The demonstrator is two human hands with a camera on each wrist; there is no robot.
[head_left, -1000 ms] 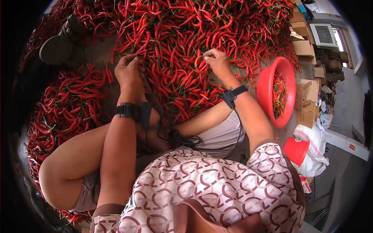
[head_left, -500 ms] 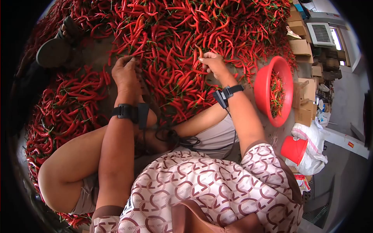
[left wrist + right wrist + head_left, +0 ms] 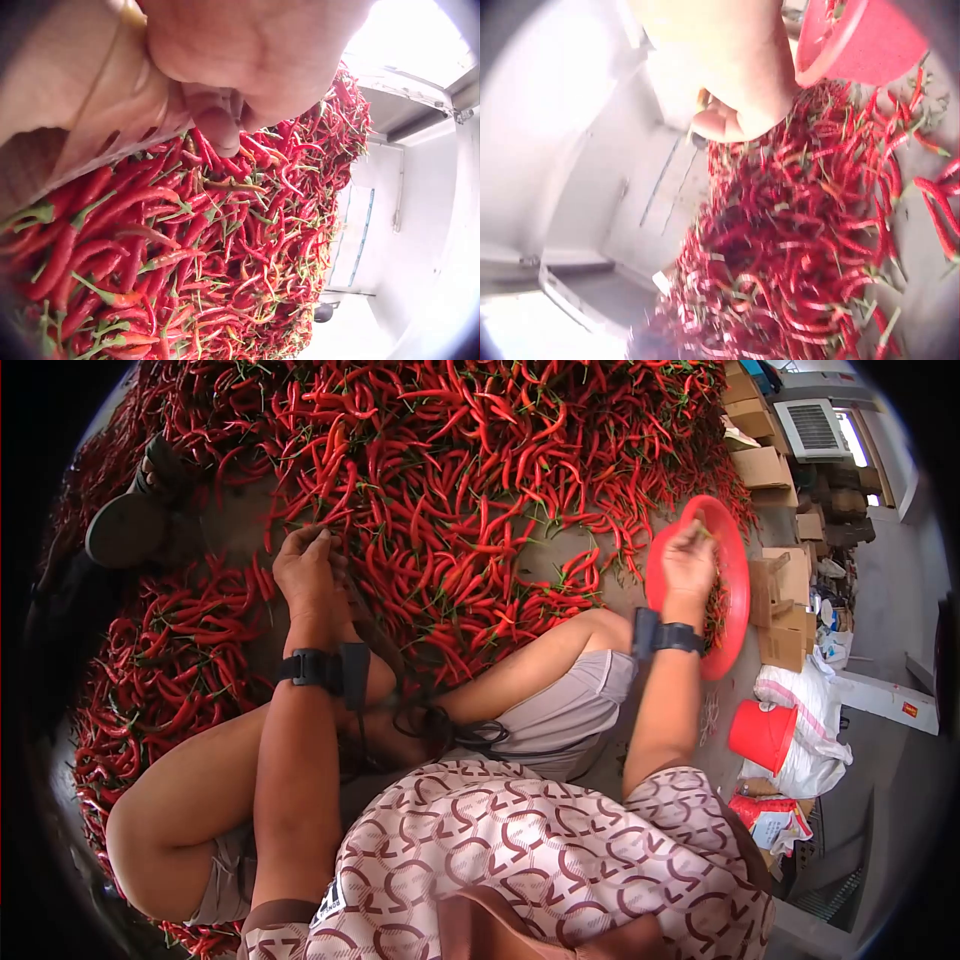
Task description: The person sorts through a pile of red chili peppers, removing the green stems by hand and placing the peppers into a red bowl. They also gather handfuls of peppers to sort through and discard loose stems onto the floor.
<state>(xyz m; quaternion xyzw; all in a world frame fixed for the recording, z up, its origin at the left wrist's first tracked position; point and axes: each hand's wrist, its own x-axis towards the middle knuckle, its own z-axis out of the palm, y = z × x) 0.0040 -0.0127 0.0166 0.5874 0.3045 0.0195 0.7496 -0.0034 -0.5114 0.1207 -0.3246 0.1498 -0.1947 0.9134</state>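
Observation:
My right hand (image 3: 690, 560) is over the red plastic basin (image 3: 738, 630), blurred. It pinches a small orange-tinted chili pepper (image 3: 703, 97) that shows at the fingertips in the right wrist view. More peppers lie inside the basin. My left hand (image 3: 305, 572) hangs loosely curled above the sandalled foot, beside the big heap of red chili peppers (image 3: 470, 450). Nothing shows between its fingers, and the left wrist view has the curled fingertips (image 3: 217, 129) right over the heap.
A smaller chili pile (image 3: 180, 650) lies to the left, near a dark sandal sole (image 3: 125, 530). Cardboard boxes (image 3: 785, 600), a red bucket (image 3: 763, 736) and a white sack (image 3: 820, 745) stand at the right. My bent legs (image 3: 200, 810) border the heap.
My right hand has moved right from the heap to over the basin, carrying a chili pepper. The left hand has shifted slightly left and down in the view, its fingers much the same.

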